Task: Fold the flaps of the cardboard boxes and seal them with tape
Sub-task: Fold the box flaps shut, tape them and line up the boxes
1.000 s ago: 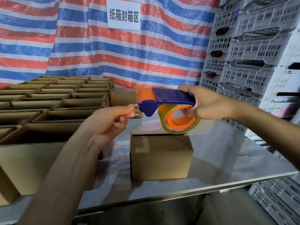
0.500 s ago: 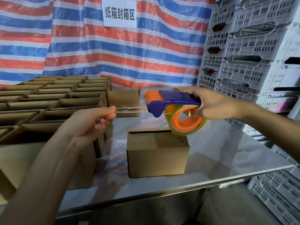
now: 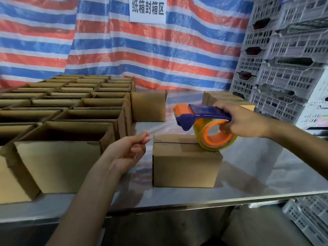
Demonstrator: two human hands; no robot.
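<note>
The top seam of the box (image 3: 186, 167) vanishes rightward behind the tape dispenser (image 3: 205, 110).

i see a small brown cardboard box (image 3: 186, 167), flaps folded shut, seam untaped. over its top right sits the blue-orange tape dispenser (image 3: 204, 119); a clear tape strip (image 3: 163, 128) stretches leftward above it.

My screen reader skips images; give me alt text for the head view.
A person's right hand holds a blue tape dispenser over a closed cardboard box on a metal table, while the left hand pinches the clear tape stretched from it. Rows of open boxes stand left.
</note>
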